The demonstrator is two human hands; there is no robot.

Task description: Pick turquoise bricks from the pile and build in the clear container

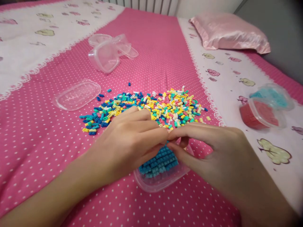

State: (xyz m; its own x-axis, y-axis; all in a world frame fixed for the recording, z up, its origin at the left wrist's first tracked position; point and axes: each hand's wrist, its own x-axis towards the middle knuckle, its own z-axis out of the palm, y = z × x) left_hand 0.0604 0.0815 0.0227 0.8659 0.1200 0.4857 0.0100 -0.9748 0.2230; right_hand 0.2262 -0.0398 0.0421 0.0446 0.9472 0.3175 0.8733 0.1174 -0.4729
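My left hand [132, 138] is closed, its fingers curled and meeting my right fingertips above a clear plastic container. My right hand [213, 151] is in a pinch, thumb and fingers drawn together. Whatever lies between the fingertips is hidden. Under both hands, the clear container [151, 188] holds rows of small teal building bricks [158, 162] packed side by side; my hands cover its far part. Just beyond them spreads a loose pile of small building bricks [175, 107] in yellow, blue, green, white and pink.
A clear lid [78, 94] lies left of the pile. Farther back are several clear containers and lids [106, 56]. At the right stand a tub of red pieces [258, 113] and another of turquoise pieces [272, 96]. A pink pillow [229, 33] rests on the polka-dot bedspread [151, 41].
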